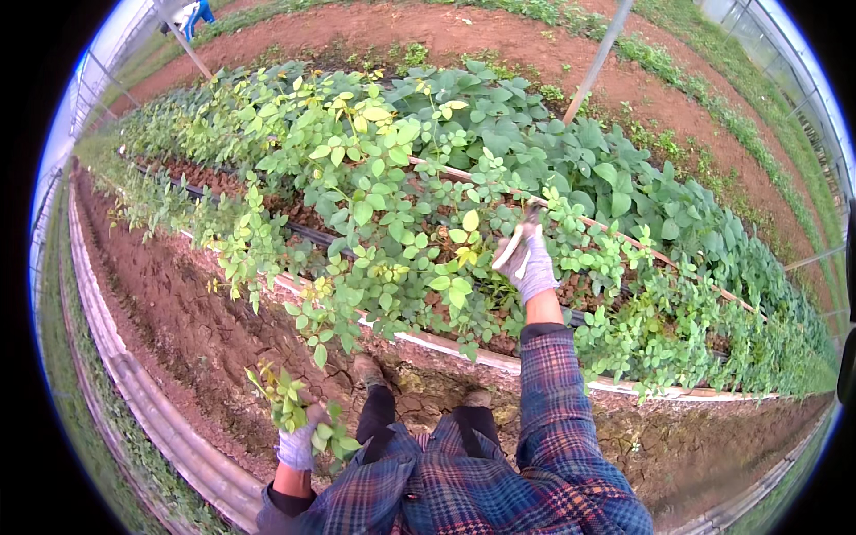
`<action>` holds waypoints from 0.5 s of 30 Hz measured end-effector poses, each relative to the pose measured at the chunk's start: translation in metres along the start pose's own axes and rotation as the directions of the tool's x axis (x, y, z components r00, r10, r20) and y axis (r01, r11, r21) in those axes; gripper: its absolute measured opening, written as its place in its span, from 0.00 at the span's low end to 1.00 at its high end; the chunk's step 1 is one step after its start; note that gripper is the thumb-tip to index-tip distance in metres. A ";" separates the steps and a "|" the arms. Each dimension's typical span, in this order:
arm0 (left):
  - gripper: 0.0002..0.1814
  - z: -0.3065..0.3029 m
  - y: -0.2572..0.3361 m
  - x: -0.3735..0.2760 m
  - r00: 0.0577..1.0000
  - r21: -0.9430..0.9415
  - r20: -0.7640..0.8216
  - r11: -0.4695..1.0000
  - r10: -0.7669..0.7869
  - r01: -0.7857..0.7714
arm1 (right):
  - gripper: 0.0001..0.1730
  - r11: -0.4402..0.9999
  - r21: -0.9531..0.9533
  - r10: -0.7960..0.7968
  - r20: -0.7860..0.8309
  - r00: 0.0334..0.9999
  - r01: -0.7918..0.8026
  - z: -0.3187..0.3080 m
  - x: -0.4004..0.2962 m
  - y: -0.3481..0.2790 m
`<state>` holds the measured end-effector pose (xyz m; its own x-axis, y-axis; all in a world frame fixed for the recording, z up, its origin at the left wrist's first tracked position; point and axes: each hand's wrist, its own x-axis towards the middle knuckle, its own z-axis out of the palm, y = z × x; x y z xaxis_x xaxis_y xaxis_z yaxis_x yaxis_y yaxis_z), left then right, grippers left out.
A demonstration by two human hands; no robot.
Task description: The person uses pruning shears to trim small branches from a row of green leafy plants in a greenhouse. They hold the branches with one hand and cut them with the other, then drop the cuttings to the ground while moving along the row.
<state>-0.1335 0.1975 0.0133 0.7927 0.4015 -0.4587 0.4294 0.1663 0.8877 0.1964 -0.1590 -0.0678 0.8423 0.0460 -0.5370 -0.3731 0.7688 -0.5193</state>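
Observation:
My gloved left hand [301, 435] is low on the left, beside my legs, closed around a bunch of cut leafy stems [287, 401]. Some leaves stick out above the fist and others hang to its right. Stretched out over the planted bed, my gloved right hand [525, 257] grips pruning shears with pale handles [511, 249]. Their blades point away from me among the leaves, and I cannot tell whether they touch a stem. Around that hand grow bushy plants with compound green leaves [401, 227], a few yellowish [471, 221].
A pale board edge [455, 350] borders the bed at my feet. Black irrigation pipe [311, 233] and a thin rail [602, 226] run lengthwise through it. Metal posts [598, 60] rise behind. Cracked soil path [200, 321] lies underfoot. Another person [198, 15] is far off, upper left.

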 end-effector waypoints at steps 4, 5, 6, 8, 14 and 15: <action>0.17 0.006 -0.019 0.013 0.986 0.160 -0.060 0.977 0.156 -0.144 | 0.19 0.994 -0.103 0.033 -0.077 0.997 -0.041 -0.039 -0.005 -0.004; 0.17 0.011 -0.022 0.012 0.973 0.197 -0.065 0.959 0.220 -0.203 | 0.19 0.999 -0.016 0.027 -0.100 0.995 -0.029 -0.043 -0.006 -0.007; 0.15 0.018 -0.023 0.011 0.957 0.256 -0.057 0.931 0.284 -0.260 | 0.18 0.999 -0.035 0.012 -0.129 0.992 -0.017 -0.045 -0.007 -0.013; 0.17 0.030 -0.020 0.007 0.938 0.377 -0.022 0.872 0.346 -0.312 | 0.18 0.997 -0.061 0.038 -0.131 0.991 -0.046 -0.055 -0.003 -0.021; 0.19 0.010 -0.041 0.006 0.955 0.482 -0.013 0.839 0.295 -0.252 | 0.18 0.995 -0.081 -0.076 -0.142 0.987 0.065 -0.063 0.008 -0.053; 0.19 0.011 -0.042 0.005 0.955 0.469 -0.034 0.848 0.296 -0.246 | 0.17 0.996 0.067 -0.044 -0.159 0.986 0.055 -0.064 0.009 -0.060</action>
<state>-0.1423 0.1823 -0.0265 0.8689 0.4633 -0.1741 0.3722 -0.3799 0.8469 0.2013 -0.2459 -0.0842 0.7852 -0.0897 -0.6127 -0.2995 0.8110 -0.5026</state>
